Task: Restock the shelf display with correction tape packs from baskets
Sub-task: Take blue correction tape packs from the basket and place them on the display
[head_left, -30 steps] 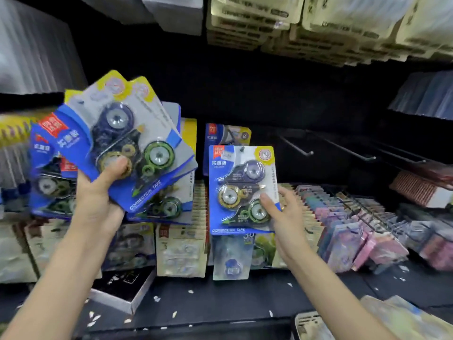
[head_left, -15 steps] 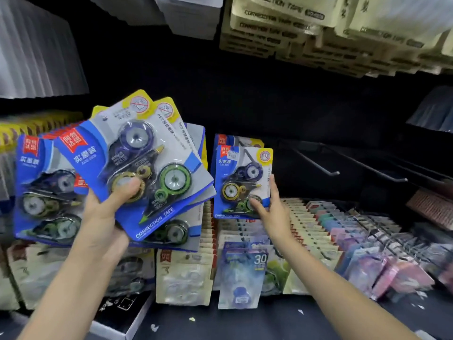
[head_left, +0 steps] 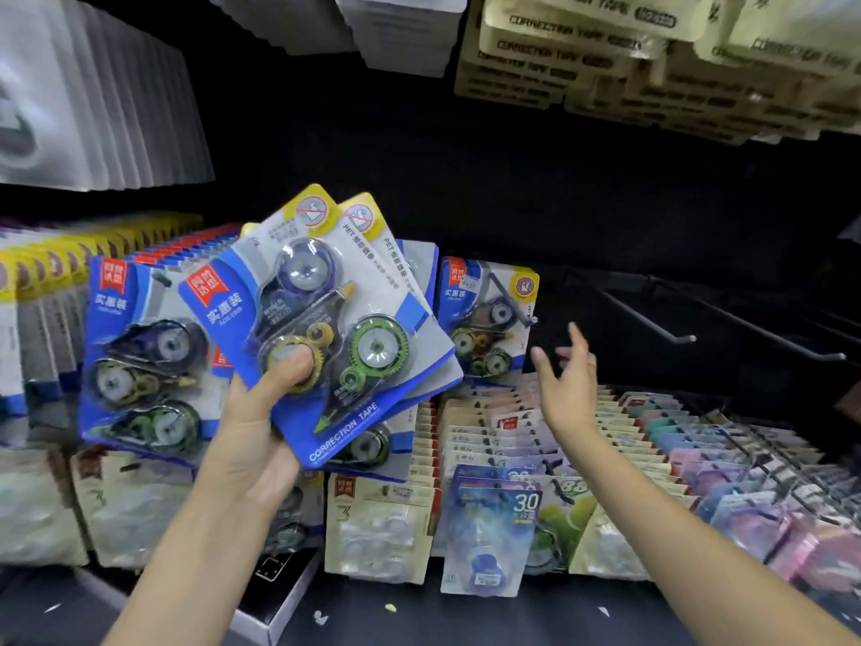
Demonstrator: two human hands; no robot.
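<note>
My left hand (head_left: 261, 426) grips a fanned stack of blue correction tape packs (head_left: 354, 319), thumb pressed on the yellow wheel of the front pack. Each pack shows three tape dispensers, purple, yellow and green. A single blue pack (head_left: 487, 319) hangs on a black peg hook at the centre of the display. My right hand (head_left: 566, 389) is just right of and below that pack, fingers spread and holding nothing. A full row of the same blue packs (head_left: 140, 356) hangs at the left, behind my left hand.
Bare black peg hooks (head_left: 652, 319) jut out at the right. Below hang rows of cream and pastel tape packs (head_left: 652, 435) and a blue "30" pack (head_left: 494, 529). Beige packs (head_left: 605, 62) hang overhead. A black-and-white box (head_left: 279, 594) lies on the dark shelf floor.
My right hand carried one blue pack back to the centre peg hook, left it hanging there and opened. The left hand kept its stack.
</note>
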